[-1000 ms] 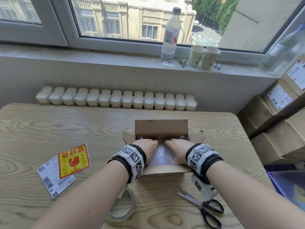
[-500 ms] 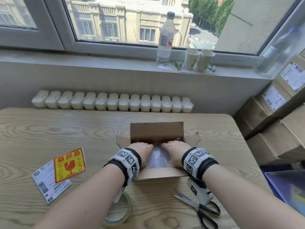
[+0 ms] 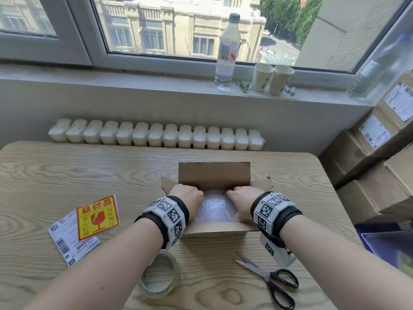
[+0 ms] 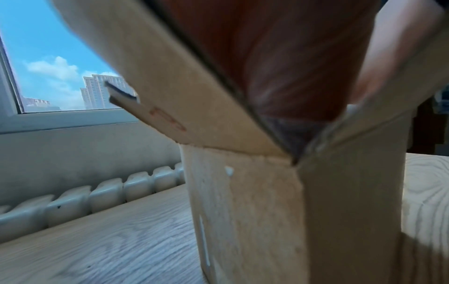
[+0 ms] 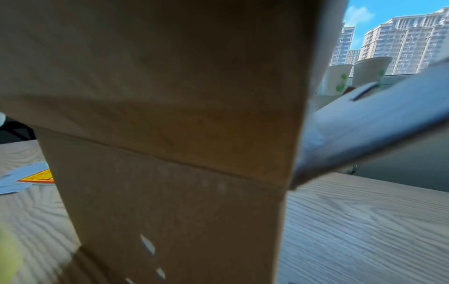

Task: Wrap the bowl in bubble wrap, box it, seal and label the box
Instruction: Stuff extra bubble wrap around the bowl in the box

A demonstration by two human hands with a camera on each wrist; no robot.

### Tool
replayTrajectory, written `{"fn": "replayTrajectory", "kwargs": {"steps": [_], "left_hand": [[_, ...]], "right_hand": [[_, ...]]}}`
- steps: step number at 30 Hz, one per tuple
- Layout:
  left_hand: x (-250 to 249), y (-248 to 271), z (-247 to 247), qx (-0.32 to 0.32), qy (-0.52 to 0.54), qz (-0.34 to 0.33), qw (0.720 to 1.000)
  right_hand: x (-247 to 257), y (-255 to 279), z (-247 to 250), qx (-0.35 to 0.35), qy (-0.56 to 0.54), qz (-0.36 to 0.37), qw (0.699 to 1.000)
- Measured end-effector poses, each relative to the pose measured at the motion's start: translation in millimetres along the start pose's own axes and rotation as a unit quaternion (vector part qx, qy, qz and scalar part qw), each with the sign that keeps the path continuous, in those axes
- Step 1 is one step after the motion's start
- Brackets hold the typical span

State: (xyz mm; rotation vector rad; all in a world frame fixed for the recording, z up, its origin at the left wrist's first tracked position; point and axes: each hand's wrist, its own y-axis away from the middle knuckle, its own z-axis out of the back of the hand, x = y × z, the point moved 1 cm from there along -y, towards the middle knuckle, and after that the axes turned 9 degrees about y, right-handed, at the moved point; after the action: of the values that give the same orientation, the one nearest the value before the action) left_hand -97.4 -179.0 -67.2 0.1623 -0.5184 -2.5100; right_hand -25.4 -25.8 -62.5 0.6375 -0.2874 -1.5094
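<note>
Bowl, bubble-wrapped [image 3: 215, 209], sat down inside the open box [image 3: 214, 231] mid-surface. Left hand [image 3: 186, 195] and right hand [image 3: 242, 198] were tucking it in, fingers curled on the wrap, though how tight the grip was I couldn't tell. Next up, I'd guess: fold flaps, grab tape [image 3: 159, 275].

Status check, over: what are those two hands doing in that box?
Left hand and right hand both on bubble-wrapped bundle inside cardboard box. Flaps open. Nothing blocking.
</note>
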Motion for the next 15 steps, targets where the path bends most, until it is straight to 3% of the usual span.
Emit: {"fn": "replayTrajectory", "kwargs": {"steps": [7,15], "left_hand": [[3.3,-13.3,-4.3,0.034,0.026,-0.002,0.999],[1.8,-16.0,-16.0,-0.002,0.013,0.000,1.000]], "right_hand": [[0.8,-18.9,-3.7,0.035,-0.001,0.010,0.999],[5.4,-16.8,-9.6,-0.019,0.023,0.004,1.000]]}}
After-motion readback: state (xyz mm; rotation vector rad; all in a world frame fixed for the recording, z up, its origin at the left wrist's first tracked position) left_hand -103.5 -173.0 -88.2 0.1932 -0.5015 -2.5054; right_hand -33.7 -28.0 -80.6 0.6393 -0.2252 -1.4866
